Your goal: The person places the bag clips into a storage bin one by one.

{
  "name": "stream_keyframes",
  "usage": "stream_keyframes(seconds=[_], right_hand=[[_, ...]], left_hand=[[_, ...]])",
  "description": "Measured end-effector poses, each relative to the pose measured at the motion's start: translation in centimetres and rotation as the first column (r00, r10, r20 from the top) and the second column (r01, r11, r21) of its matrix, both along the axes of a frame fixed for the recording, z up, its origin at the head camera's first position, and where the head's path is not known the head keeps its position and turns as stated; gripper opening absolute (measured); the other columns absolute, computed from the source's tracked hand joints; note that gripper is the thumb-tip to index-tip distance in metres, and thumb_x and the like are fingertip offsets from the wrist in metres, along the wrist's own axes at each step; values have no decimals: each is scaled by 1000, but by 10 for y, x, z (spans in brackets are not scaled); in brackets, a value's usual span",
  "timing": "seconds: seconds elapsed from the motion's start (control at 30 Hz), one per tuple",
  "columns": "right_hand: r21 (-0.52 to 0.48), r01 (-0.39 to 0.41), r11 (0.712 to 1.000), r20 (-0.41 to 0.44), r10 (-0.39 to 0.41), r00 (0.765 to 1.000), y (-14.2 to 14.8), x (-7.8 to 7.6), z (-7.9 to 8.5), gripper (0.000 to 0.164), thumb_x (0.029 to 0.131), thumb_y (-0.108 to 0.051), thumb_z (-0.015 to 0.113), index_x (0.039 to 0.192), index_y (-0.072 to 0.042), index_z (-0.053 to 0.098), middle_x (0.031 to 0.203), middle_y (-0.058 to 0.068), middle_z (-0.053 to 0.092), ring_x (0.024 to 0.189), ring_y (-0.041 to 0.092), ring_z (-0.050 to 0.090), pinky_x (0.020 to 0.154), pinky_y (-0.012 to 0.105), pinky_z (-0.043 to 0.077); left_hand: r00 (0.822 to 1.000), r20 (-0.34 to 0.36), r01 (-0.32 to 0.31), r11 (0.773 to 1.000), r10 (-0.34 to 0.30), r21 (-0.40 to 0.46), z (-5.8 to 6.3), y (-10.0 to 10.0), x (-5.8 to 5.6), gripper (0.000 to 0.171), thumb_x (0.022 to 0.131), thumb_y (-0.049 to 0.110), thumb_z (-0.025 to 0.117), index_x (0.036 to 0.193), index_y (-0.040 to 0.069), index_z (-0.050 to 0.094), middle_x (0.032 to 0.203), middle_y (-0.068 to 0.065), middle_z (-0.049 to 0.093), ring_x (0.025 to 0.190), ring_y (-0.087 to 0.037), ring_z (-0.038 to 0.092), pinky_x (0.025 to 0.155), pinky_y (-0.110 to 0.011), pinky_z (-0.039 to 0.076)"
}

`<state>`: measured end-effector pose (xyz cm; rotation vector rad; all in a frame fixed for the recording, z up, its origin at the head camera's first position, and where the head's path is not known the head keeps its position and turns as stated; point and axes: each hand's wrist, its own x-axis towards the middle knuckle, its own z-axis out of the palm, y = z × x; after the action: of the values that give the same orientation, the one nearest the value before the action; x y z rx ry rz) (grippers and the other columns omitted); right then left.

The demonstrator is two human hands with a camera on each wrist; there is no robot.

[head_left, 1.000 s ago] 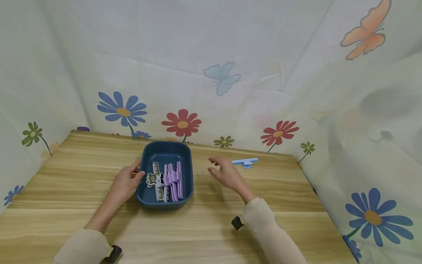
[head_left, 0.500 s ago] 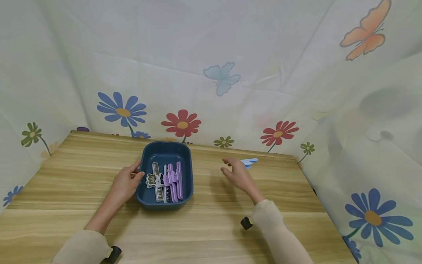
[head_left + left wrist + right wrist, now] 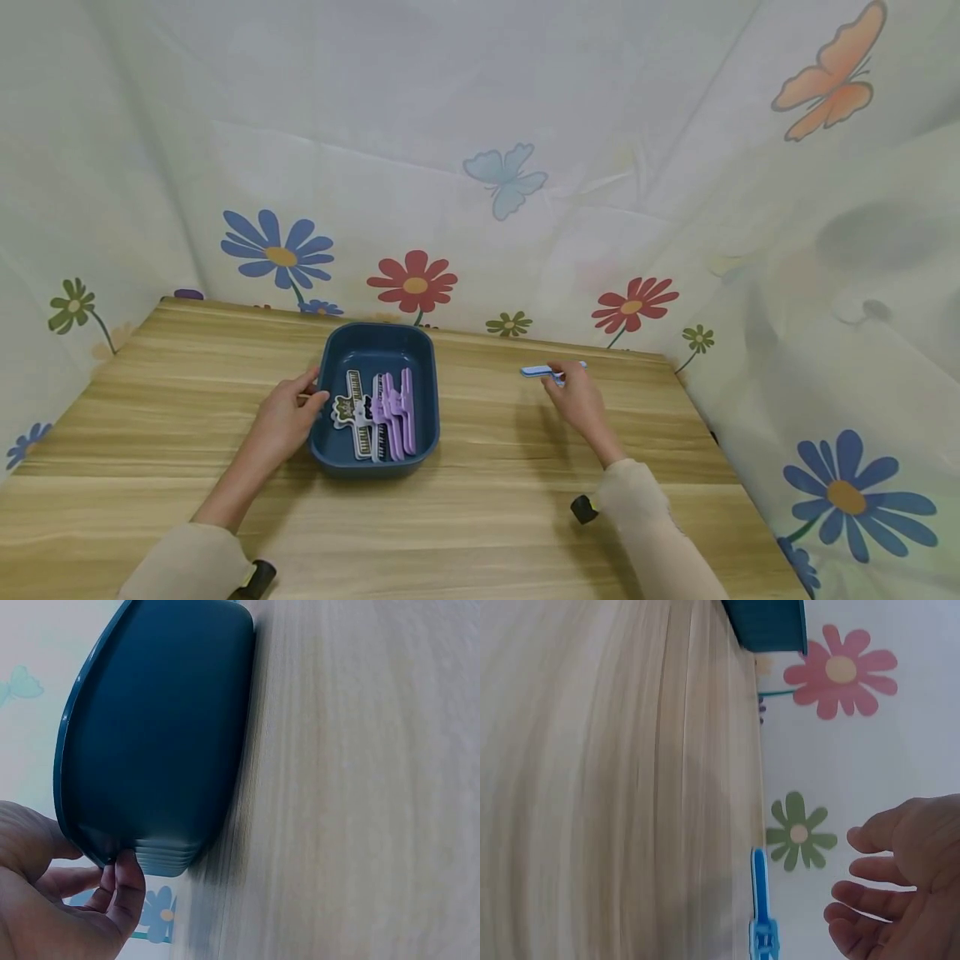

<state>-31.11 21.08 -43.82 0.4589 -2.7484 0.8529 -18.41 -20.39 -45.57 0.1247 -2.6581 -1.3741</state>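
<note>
At the left of the table a dark blue plastic basin point(image 3: 378, 477) stands with several clips in it. My left hand point(image 3: 288, 417) grips its left rim, thumb on top and fingers outside; the left wrist view shows the fingertips point(image 3: 129, 881) at the rim. Inside lie two purple clips point(image 3: 408, 412) and white clips with black keyboard prints point(image 3: 356, 417). Over a light blue clip point(image 3: 534, 371) at the back right hovers my right hand point(image 3: 581, 404), partly hiding it. In the right wrist view the fingers are loosely bent and apart from the clip point(image 3: 761, 900).
The wooden table point(image 3: 465, 533) ends at a pale curtain point(image 3: 360, 183) printed with flowers and butterflies, close behind the basin and the blue clip. The curtain also hangs along both sides.
My right hand has moved right, from left of the light blue clip to over it. My left hand has stayed at the basin's rim.
</note>
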Motion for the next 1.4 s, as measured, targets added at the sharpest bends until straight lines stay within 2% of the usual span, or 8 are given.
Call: stream_keyframes(seconds=[0.17, 0.37, 0.87, 1.13, 1.4], right_hand=[[8, 98, 995, 0, -98, 995, 13, -3, 1, 35, 96, -13, 72, 122, 9, 69, 116, 26, 70, 102, 41, 67, 84, 53, 55], [39, 178, 983, 28, -179, 983, 27, -6, 2, 39, 99, -22, 69, 127, 6, 69, 123, 25, 69, 105, 39, 68, 85, 54, 55], [104, 219, 970, 1, -220, 975, 43, -15, -4, 42, 101, -22, 68, 128, 9, 66, 123, 27, 68, 110, 41, 67, 89, 56, 55], [76, 215, 974, 52, -219, 974, 39, -21, -5, 43, 100, -22, 68, 128, 11, 65, 125, 29, 66, 115, 45, 64, 94, 57, 53], [60, 254, 965, 88, -259, 962, 33, -25, -8, 45, 100, -24, 69, 129, 11, 65, 127, 29, 65, 117, 44, 63, 96, 56, 51]], left_hand=[[1000, -11, 2, 1000, -2, -2, 0, 0, 0, 53, 107, 10, 54, 150, -15, 37, 120, -34, 55, 116, -51, 60, 91, -55, 54], [1000, -1, 3, 1000, -3, 0, 0, 0, 0, 53, 107, 10, 54, 151, -15, 37, 120, -34, 55, 116, -50, 60, 91, -54, 54], [1000, 0, 5, 1000, -5, -3, -1, -1, -1, 54, 107, 11, 54, 151, -15, 37, 122, -34, 55, 116, -50, 60, 91, -54, 53], [1000, -3, 3, 1000, -3, 2, -1, -1, 0, 54, 107, 12, 54, 151, -14, 37, 122, -34, 54, 117, -50, 60, 92, -54, 53], [1000, -6, 9, 1000, -9, -3, -2, -2, 0, 55, 107, 12, 54, 151, -15, 37, 121, -34, 54, 117, -50, 60, 92, -55, 53]])
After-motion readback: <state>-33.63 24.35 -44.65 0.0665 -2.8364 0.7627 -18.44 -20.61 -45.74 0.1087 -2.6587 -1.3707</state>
